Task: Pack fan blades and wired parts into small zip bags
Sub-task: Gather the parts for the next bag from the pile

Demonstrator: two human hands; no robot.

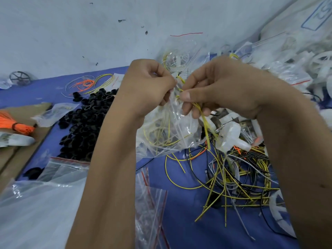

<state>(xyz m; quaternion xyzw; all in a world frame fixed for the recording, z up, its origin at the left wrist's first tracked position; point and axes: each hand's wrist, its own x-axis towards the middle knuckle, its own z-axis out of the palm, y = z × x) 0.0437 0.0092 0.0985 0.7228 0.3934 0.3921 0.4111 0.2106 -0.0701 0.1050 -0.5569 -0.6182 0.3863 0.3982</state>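
My left hand pinches the top edge of a small clear zip bag that hangs above the blue mat. Thin yellow wires show through the bag's plastic. My right hand pinches a bunch of yellow-and-black wires at the bag's mouth; their lower ends trail down outside the bag. A tangle of loose yellow, black and grey wires lies on the mat below my right forearm. White plastic fan parts lie just behind that tangle.
A heap of black rings lies left of my arms. Empty red-striped zip bags lie near the front, a large clear bag at lower left. Filled bags pile at right. An orange wire bundle rests on cardboard.
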